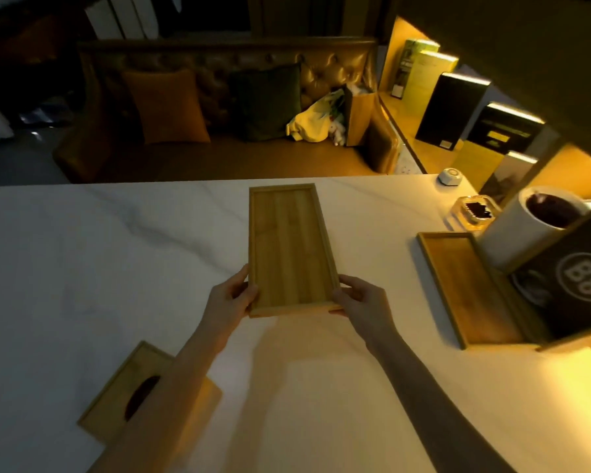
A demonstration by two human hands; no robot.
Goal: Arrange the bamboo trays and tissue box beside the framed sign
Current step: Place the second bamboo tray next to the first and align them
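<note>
A long bamboo tray (pixel 289 249) is held over the middle of the white marble table (pixel 82 254), its long side pointing away from me. My left hand (pixel 231 298) grips its near left corner and my right hand (pixel 359 300) grips its near right corner. A second bamboo tray (pixel 468 285) lies flat at the right, touching the base of the dark framed sign (pixel 574 281) marked "88". The bamboo tissue box (pixel 130 394) lies near the front left, partly hidden under my left forearm.
A white cylinder container (pixel 526 230) stands behind the sign, with a glass ashtray (pixel 471 211) and a small white call button (pixel 451 175) further back right. A leather sofa with cushions (pixel 171 104) lies beyond the table's far edge. Boxes line a lit shelf (pixel 458 107).
</note>
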